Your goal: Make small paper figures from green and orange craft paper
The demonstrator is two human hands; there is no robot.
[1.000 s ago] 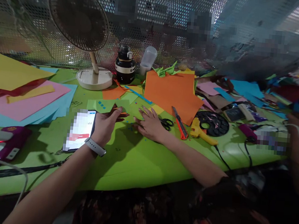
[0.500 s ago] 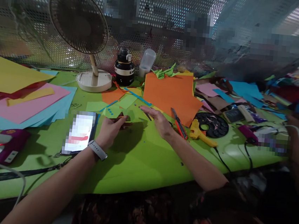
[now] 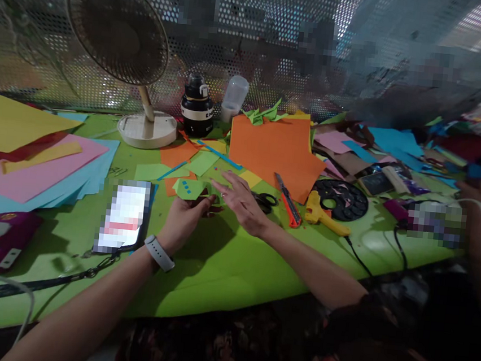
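The left hand (image 3: 186, 216) pinches a small green paper piece (image 3: 196, 190), likely keeping its square blue marks (image 3: 186, 187) uncovered, while the right hand (image 3: 244, 206), fingers extended, holds nothing visible.

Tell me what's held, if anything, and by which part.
The left grip appears to hold the green paper piece by its near edge, contact partly hidden. Nothing shows held in the right grip.

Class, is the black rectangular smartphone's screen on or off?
On: the black rectangular smartphone's screen glows bright white beside the person's left hand.
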